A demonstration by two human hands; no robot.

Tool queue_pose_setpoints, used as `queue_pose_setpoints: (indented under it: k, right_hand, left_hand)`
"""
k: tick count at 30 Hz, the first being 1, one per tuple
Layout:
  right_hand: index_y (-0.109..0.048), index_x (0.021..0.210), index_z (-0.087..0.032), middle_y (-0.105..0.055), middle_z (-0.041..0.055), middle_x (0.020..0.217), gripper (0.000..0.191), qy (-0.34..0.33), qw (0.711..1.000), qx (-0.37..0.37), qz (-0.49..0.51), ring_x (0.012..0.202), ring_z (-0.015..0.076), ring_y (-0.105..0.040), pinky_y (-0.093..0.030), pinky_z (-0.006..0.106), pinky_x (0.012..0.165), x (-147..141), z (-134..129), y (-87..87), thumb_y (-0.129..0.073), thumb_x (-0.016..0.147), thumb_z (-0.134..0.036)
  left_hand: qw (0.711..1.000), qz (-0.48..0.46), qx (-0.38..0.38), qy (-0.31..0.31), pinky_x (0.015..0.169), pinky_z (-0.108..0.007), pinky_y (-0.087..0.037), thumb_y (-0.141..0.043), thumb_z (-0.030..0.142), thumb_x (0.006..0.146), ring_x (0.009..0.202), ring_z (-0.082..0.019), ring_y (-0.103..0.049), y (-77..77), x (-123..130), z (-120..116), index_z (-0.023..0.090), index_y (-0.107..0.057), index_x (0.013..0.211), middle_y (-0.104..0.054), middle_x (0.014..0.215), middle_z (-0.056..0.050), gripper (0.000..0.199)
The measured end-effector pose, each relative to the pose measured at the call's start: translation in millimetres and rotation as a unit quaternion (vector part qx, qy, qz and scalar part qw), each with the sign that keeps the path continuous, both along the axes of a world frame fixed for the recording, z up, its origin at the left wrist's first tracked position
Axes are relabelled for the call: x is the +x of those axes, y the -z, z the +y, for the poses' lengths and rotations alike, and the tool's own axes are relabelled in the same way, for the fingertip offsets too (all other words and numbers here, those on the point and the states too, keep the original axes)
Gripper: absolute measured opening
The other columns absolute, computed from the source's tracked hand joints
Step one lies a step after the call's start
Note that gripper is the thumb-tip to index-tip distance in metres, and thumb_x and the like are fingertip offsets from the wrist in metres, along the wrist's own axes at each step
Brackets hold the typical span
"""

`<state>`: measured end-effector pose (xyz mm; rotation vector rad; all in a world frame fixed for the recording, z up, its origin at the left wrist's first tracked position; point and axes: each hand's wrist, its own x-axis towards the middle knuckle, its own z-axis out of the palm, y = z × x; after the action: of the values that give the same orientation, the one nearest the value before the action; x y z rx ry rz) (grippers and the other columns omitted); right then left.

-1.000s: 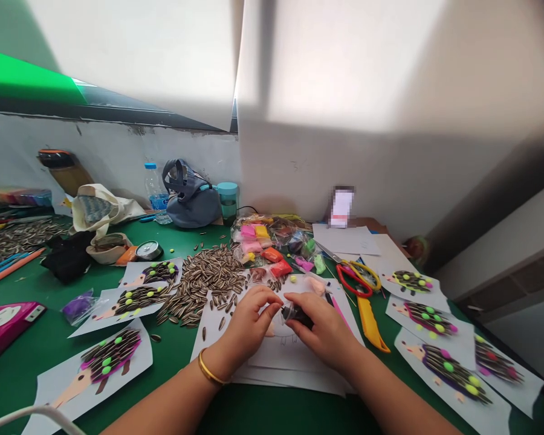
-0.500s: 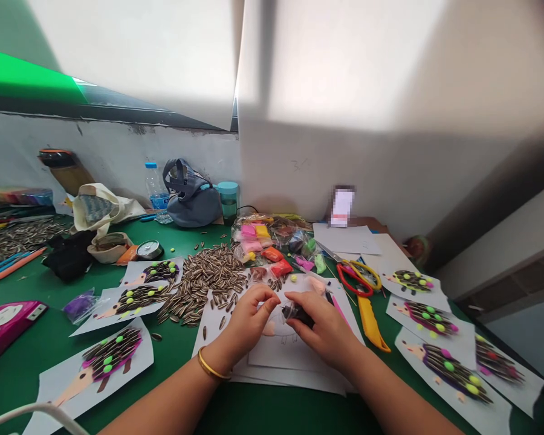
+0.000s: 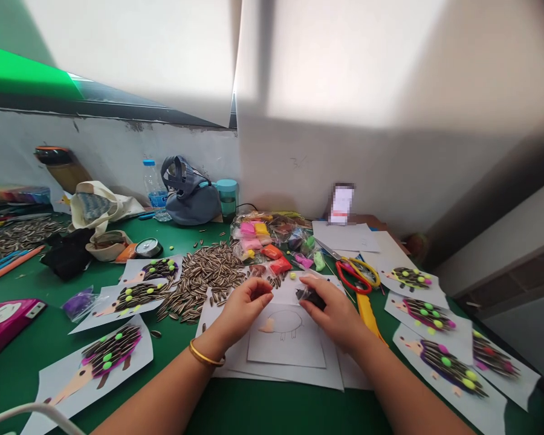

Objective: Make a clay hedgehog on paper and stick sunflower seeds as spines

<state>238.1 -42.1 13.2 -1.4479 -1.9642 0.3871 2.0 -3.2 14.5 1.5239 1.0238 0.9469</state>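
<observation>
My right hand [image 3: 333, 305] is closed around a small clear packet of black modelling clay [image 3: 312, 297], above the right side of the paper. To its left, my left hand [image 3: 247, 305] has its thumb and fingertips brought together in a pinch; whatever may be between them is too small to make out. A gap separates the two hands. Below them lies a paper with a pencil-drawn hedgehog outline [image 3: 286, 323], its snout filled with peach clay [image 3: 266, 326]. More white sheets [image 3: 299, 376] lie under it.
A pile of sunflower seeds [image 3: 208, 272] lies left of the papers, with bagged coloured clay [image 3: 272, 251] behind. Red and yellow scissors [image 3: 356, 275] and a yellow cutter [image 3: 369, 317] are at right. Hedgehog pictures flank both sides, such as one at left [image 3: 104, 362]. A phone [image 3: 342, 204] leans against the wall.
My hands have moved apart, the right one going right with the clay packet. The drawn outline between them now shows more fully.
</observation>
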Motion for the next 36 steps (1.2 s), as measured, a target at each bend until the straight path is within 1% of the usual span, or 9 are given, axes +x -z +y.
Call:
queue_pose_setpoints:
  k: [6, 11, 17, 20, 25, 27, 29, 32, 36]
  right_hand:
    - [-0.059, 0.131, -0.023, -0.061, 0.0089, 0.135, 0.044, 0.022, 0.999, -0.035, -0.005, 0.126, 0.0271, -0.055, -0.045, 0.045, 0.107, 8.3, 7.4, 2.5, -0.058, 0.089, -0.038]
    - [-0.058, 0.131, -0.021, -0.062, 0.0094, 0.133, 0.045, 0.042, 0.998, -0.049, -0.020, 0.124, 0.0265, -0.056, -0.045, 0.044, 0.106, 10.1, 10.5, 2.8, -0.056, 0.088, -0.034]
    - [-0.059, 0.123, -0.022, -0.068, 0.0082, 0.118, 0.038, 0.131, 0.987, -0.054, -0.080, 0.108, 0.0261, -0.062, -0.049, 0.042, 0.092, 25.7, 17.7, 6.0, -0.054, 0.087, -0.030]
    - [-0.063, 0.116, -0.021, -0.067, 0.0088, 0.120, 0.031, 0.146, 0.977, -0.010, -0.153, 0.117, 0.0297, -0.057, -0.042, 0.049, 0.100, 35.1, 21.6, 9.9, -0.053, 0.087, -0.025]
    - [-0.061, 0.126, -0.020, -0.058, 0.0114, 0.134, 0.044, 0.175, 0.966, 0.071, -0.179, 0.127, 0.0333, -0.047, -0.037, 0.056, 0.104, 37.0, 18.8, 7.5, -0.046, 0.085, -0.014]
    - [-0.062, 0.125, -0.021, -0.061, 0.0118, 0.130, 0.043, 0.149, 0.971, 0.091, -0.162, 0.124, 0.0329, -0.049, -0.040, 0.054, 0.102, 28.9, 13.3, 2.4, -0.046, 0.086, -0.014]
    - [-0.066, 0.119, -0.021, -0.065, 0.0112, 0.119, 0.035, 0.068, 0.984, 0.084, -0.144, 0.115, 0.0293, -0.054, -0.046, 0.047, 0.098, 16.7, 6.4, -3.4, -0.048, 0.089, -0.016]
    - [-0.071, 0.107, -0.024, -0.069, 0.0087, 0.106, 0.023, -0.051, 0.984, 0.003, -0.173, 0.110, 0.0284, -0.058, -0.046, 0.046, 0.099, -1.2, -3.0, -11.0, -0.056, 0.090, -0.021]
    - [-0.065, 0.124, -0.027, -0.065, 0.0092, 0.124, 0.043, -0.101, 0.972, -0.088, -0.194, 0.122, 0.0312, -0.053, -0.044, 0.048, 0.103, -5.6, -9.2, -17.1, -0.072, 0.083, -0.034]
  left_hand:
    - [1.000, 0.021, -0.011, 0.020, 0.078, -0.032, -0.047, -0.058, 0.034, 0.085, 0.080, -0.018, -0.063, 1.6, -3.9, 2.9, 0.019, -0.057, 0.112, -0.067, 0.079, -0.002, 0.030]
    - [0.997, 0.068, 0.010, 0.018, 0.072, -0.029, -0.046, -0.065, 0.028, 0.077, 0.076, -0.016, -0.059, 2.9, -4.5, 1.9, 0.020, -0.062, 0.111, -0.064, 0.082, -0.002, 0.036]
    - [0.998, 0.055, -0.018, 0.029, 0.076, -0.032, -0.048, -0.062, 0.029, 0.079, 0.077, -0.016, -0.062, 4.0, -4.7, 4.4, 0.019, -0.059, 0.118, -0.067, 0.084, -0.003, 0.040]
    - [0.999, 0.042, -0.018, 0.026, 0.076, -0.032, -0.050, -0.063, 0.028, 0.077, 0.077, -0.017, -0.063, 5.4, -5.1, 6.3, 0.018, -0.060, 0.116, -0.068, 0.085, -0.003, 0.041]
    - [0.997, 0.071, 0.021, 0.008, 0.082, -0.033, -0.051, -0.062, 0.017, 0.072, 0.086, -0.018, -0.066, 7.8, -6.6, 9.1, 0.019, -0.064, 0.112, -0.071, 0.091, -0.005, 0.041]
    - [0.996, 0.083, 0.026, 0.008, 0.080, -0.032, -0.051, -0.062, 0.015, 0.070, 0.084, -0.018, -0.066, 8.6, -7.1, 9.8, 0.019, -0.066, 0.110, -0.071, 0.090, -0.005, 0.040]
    - [0.996, 0.089, 0.022, 0.010, 0.077, -0.031, -0.051, -0.062, 0.016, 0.070, 0.080, -0.017, -0.066, 9.7, -7.4, 10.2, 0.018, -0.067, 0.108, -0.071, 0.087, -0.004, 0.038]
    - [0.995, 0.094, 0.013, 0.013, 0.075, -0.031, -0.051, -0.063, 0.019, 0.073, 0.078, -0.017, -0.065, 12.0, -7.9, 10.5, 0.017, -0.066, 0.111, -0.070, 0.084, -0.004, 0.038]
    - [0.991, 0.127, 0.031, 0.011, 0.074, -0.030, -0.051, -0.061, 0.021, 0.076, 0.079, -0.018, -0.064, 16.8, -9.8, 11.2, 0.019, -0.066, 0.114, -0.070, 0.086, -0.004, 0.039]
